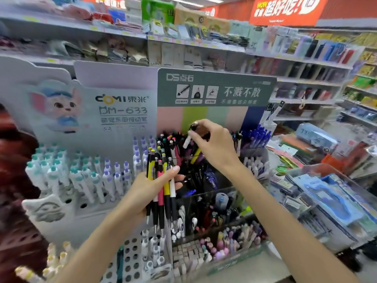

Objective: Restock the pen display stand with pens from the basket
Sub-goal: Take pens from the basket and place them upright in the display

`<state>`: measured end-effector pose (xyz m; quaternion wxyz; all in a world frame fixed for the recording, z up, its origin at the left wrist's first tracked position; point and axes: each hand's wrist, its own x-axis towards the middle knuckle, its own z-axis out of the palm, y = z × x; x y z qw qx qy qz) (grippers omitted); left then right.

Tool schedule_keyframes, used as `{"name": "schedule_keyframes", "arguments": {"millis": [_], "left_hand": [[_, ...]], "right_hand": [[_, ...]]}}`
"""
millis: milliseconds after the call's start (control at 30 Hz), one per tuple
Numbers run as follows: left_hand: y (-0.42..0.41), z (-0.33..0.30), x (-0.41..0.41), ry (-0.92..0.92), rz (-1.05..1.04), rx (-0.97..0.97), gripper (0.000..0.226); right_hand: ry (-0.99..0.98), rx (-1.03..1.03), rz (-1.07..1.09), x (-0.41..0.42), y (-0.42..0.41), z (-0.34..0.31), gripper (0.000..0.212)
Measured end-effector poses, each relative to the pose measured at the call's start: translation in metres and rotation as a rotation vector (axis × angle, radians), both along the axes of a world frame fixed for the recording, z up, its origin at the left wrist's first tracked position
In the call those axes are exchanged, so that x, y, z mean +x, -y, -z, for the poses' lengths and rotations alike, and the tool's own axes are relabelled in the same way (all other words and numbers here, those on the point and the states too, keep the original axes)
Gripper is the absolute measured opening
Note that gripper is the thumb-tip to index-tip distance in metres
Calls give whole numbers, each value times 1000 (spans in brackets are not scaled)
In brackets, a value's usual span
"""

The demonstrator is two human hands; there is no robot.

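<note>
Right hand (212, 144) pinches one black-and-white plastic pen (188, 137) above the green-headed tiered display stand (214, 88); left hand (157, 186) grips a mixed-colour pen bundle (161, 180). Recommended: seat tip-down, upright, in a vacant slot. Basket not visible.

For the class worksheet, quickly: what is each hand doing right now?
Left hand: closed on a bundle of pens.
Right hand: closed on a single pen.

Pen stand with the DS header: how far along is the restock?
Partly filled: the DS stand already holds many pens. In hand: the right hand lowers one pen toward it. Left: the left hand grips a bundle of pens.
</note>
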<state>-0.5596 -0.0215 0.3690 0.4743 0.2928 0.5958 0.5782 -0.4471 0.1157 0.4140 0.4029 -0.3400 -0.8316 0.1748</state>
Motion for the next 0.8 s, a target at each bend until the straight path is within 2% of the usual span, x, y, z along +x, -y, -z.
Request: {"name": "schedule_keyframes", "arguments": {"millis": [200, 267, 367, 433, 567, 633, 700, 733, 800], "left_hand": [[9, 4, 6, 35, -26, 10, 26], [10, 2, 9, 39, -15, 34, 24], [9, -1, 12, 47, 7, 45, 23], [8, -1, 12, 56, 18, 41, 24], [4, 4, 11, 77, 26, 27, 27], [4, 6, 13, 71, 35, 30, 29], [3, 5, 12, 35, 54, 40, 29], [3, 6, 11, 14, 64, 47, 29], [4, 5, 10, -15, 92, 66, 26]], "right_hand": [[321, 89, 65, -17, -18, -29, 37], [409, 57, 46, -27, -23, -40, 41], [684, 39, 23, -35, -27, -44, 44], [775, -11, -3, -32, -28, -38, 47], [682, 97, -22, -24, -19, -27, 40], [464, 66, -42, -17, -10, -28, 39], [282, 19, -21, -8, 2, -32, 26], [309, -3, -22, -5, 8, -33, 23], [488, -96, -117, 1, 21, -31, 30]]}}
